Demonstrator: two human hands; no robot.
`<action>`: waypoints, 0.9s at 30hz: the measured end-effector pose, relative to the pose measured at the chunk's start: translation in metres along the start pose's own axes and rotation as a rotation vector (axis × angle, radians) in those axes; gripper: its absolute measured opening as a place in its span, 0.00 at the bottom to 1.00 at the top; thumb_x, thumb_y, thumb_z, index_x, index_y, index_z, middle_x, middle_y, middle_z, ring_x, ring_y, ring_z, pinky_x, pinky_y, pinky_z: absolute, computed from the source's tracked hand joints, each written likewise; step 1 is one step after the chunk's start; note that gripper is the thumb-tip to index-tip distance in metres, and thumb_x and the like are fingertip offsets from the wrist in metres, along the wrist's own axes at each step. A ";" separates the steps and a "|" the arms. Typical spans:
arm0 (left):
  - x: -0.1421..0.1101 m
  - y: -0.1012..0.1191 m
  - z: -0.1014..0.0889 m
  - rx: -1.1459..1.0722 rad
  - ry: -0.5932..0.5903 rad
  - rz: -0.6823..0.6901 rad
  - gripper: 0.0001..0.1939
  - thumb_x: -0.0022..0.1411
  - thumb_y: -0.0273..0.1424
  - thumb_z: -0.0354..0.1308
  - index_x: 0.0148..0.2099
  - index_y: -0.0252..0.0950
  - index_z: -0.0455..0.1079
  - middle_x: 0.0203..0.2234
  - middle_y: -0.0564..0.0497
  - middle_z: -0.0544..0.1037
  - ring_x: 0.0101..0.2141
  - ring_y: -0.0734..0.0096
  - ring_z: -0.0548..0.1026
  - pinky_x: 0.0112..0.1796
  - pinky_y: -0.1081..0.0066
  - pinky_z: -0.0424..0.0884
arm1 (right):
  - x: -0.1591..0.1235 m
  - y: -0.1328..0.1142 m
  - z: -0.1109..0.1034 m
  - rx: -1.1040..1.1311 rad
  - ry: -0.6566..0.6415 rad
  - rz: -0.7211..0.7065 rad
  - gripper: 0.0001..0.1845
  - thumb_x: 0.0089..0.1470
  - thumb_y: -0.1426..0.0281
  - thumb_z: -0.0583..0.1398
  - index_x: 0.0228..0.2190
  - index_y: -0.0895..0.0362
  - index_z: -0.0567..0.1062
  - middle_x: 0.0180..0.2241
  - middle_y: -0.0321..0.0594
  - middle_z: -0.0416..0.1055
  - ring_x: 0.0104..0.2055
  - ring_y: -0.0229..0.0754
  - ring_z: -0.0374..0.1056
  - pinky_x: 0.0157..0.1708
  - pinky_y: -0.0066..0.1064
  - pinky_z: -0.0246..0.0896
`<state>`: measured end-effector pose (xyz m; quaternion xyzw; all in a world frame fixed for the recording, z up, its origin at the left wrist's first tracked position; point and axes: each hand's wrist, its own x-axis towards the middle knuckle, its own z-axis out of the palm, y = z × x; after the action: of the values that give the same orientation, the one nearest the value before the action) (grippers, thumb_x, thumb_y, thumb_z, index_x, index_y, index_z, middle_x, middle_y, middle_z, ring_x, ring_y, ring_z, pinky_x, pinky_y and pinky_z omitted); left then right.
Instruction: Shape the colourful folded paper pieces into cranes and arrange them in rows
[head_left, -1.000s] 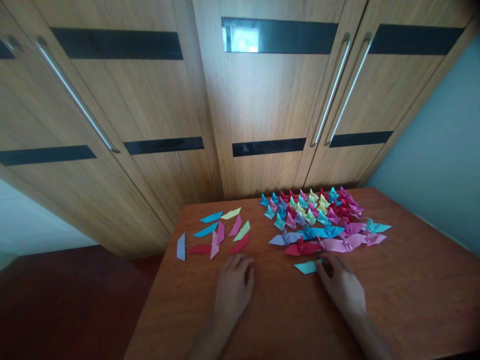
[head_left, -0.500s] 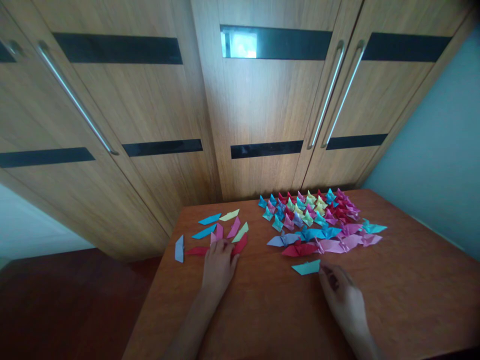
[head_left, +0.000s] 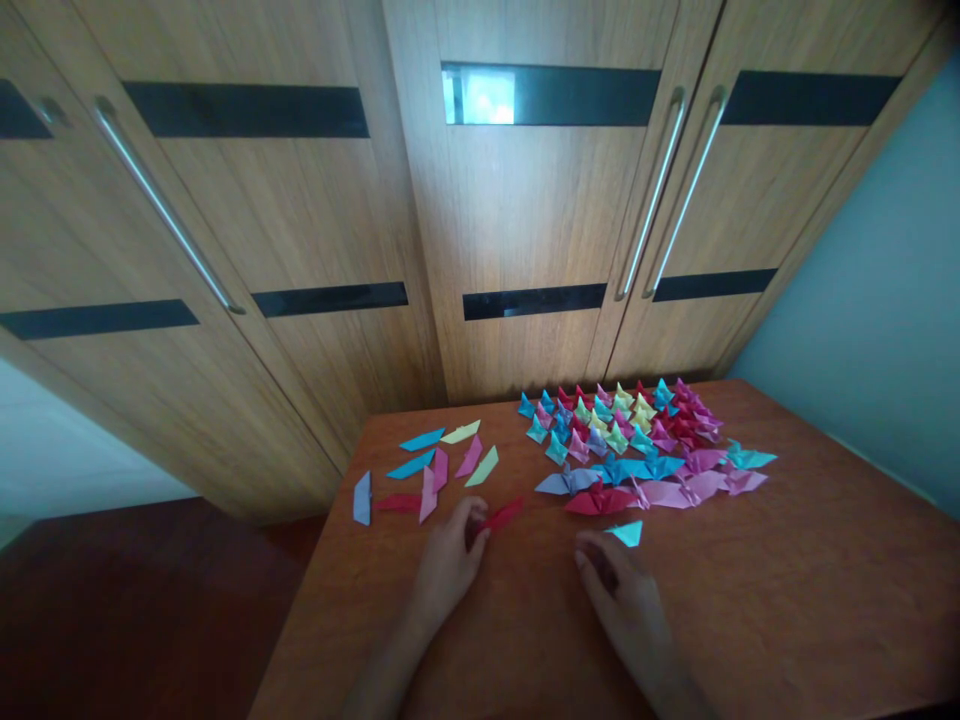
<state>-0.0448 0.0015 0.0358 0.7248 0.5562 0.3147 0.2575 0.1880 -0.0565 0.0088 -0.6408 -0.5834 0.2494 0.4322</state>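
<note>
My left hand [head_left: 452, 550] is closed on one end of a red folded paper piece [head_left: 505, 514], which points up to the right. Left of it lie several flat folded papers, among them a second red one [head_left: 397, 502], a pink one [head_left: 428, 494] and a pale green one [head_left: 483, 467]. My right hand [head_left: 619, 590] hovers over the table with its fingers curled and thumb near the fingertips; I see nothing between them. Just behind it lies a turquoise folded paper piece [head_left: 628, 533], partly hidden by the fingers.
Rows of small folded paper birds [head_left: 596, 440] stand at the back right of the wooden table [head_left: 525, 640]. In front of them are flatter winged cranes [head_left: 600, 498]. A wooden wardrobe [head_left: 525, 220] rises behind the table, and a pale blue wall [head_left: 870, 330] is at the right.
My left hand has drawn the red paper piece away from the group, toward the right. My right hand has let go of the turquoise piece and moved left.
</note>
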 end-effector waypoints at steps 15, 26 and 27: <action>-0.032 0.050 0.047 -0.389 -0.216 -0.119 0.06 0.58 0.29 0.52 0.32 0.36 0.71 0.26 0.53 0.74 0.29 0.71 0.70 0.32 0.75 0.63 | -0.007 0.006 -0.026 0.275 0.023 0.226 0.18 0.47 0.55 0.60 0.24 0.57 0.73 0.21 0.36 0.71 0.25 0.40 0.67 0.25 0.26 0.60; -0.024 0.032 0.029 -0.349 -0.191 -0.155 0.07 0.57 0.31 0.52 0.32 0.37 0.71 0.27 0.52 0.75 0.30 0.68 0.71 0.33 0.73 0.64 | 0.046 0.080 -0.103 -0.457 0.125 0.365 0.23 0.48 0.47 0.53 0.27 0.54 0.73 0.24 0.41 0.74 0.27 0.46 0.70 0.25 0.30 0.59; -0.024 0.031 0.028 -0.348 -0.192 -0.160 0.07 0.57 0.32 0.53 0.32 0.37 0.71 0.26 0.52 0.75 0.30 0.68 0.71 0.33 0.73 0.64 | 0.047 0.081 -0.103 -0.525 0.109 0.381 0.23 0.48 0.47 0.52 0.28 0.53 0.73 0.24 0.42 0.75 0.27 0.47 0.71 0.25 0.30 0.58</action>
<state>-0.0083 -0.0305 0.0352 0.6495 0.5223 0.3141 0.4546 0.3254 -0.0340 0.0004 -0.8403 -0.4735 0.1324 0.2285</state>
